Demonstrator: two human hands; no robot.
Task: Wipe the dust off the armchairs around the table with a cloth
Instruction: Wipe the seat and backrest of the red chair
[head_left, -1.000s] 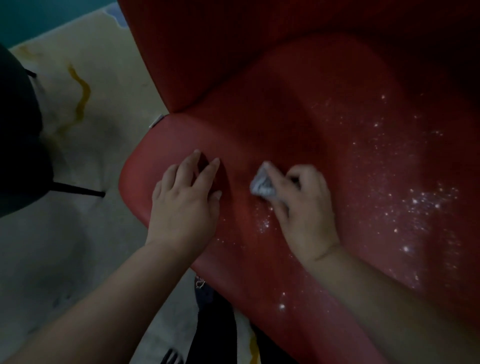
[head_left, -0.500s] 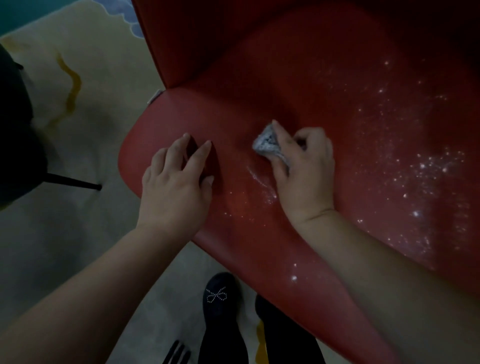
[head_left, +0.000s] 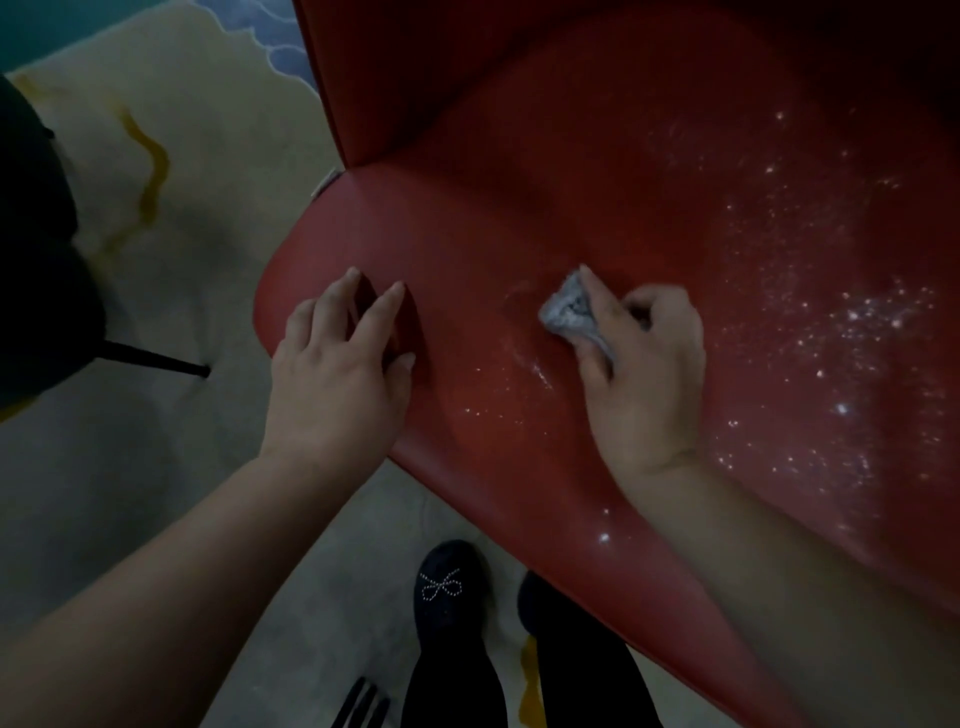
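Observation:
A red armchair (head_left: 597, 197) fills the upper right of the head view, its seat sprinkled with white dust specks, thickest on the right. My right hand (head_left: 644, 374) holds a small crumpled grey cloth (head_left: 569, 312) and presses it on the seat near the middle. A faint white smear lies just left of the cloth. My left hand (head_left: 337, 374) rests flat with fingers spread on the seat's left front corner.
A pale carpet (head_left: 182, 156) with yellow and blue patterns lies under the chair. A dark chair (head_left: 36, 249) with a thin black leg stands at the left edge. My black shoes (head_left: 447, 587) stand below the seat's front edge, beside a dark fork-like shape.
My right hand has pushed the cloth away from me across the seat, leaving a white smear behind it. The left hand has stayed on the seat's corner. The view has shifted down.

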